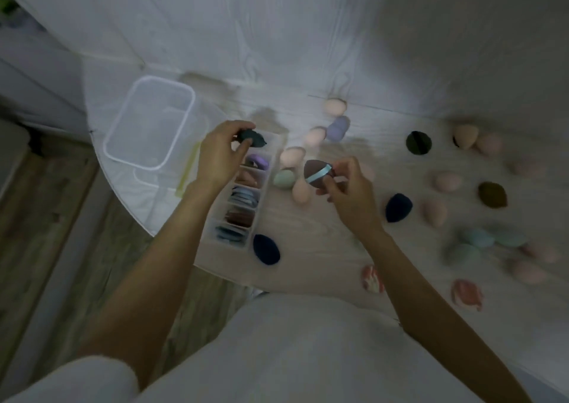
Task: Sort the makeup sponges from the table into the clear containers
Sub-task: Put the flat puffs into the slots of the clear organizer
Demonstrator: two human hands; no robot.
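Up above the long clear divided plastic container (238,193), left hand (220,153) pinching a dark teal flat sponge (250,137), long axis roughly level; right hand (346,184) gripping a brown puff with pale blue ribbon (317,173), ribbon running diagonally. Pale wood-grain worktop (323,233), loose sponges scattered; wooden floor (46,217) lower left.

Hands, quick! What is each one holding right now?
Left hand: pinches a dark puff over the divided container.
Right hand: holds a brown puff with blue ribbon.
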